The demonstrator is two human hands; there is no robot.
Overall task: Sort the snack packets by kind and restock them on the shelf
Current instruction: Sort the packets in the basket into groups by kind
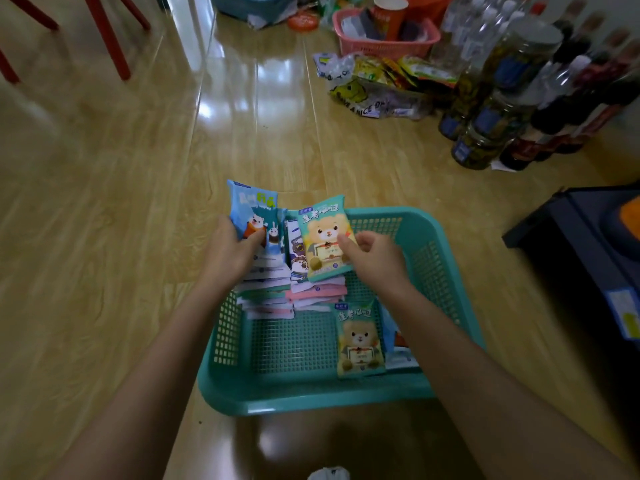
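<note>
Glossy wooden floor [104,202] fills frame. Teal basket [446,271] is placed at lower centre. Blue packet [251,209] with white bear print is gripped by left hand [228,254], fingers closed on it, at basket's far left corner. Green packet [323,223] with yellow bear is pinched by right hand [372,258], just right of blue one. Stacked packets [277,299] are seen below both. Second green packet [360,341] lies flat on basket bottom. Pink basket [381,46] and bottles [519,81] are seen at upper right.
</note>
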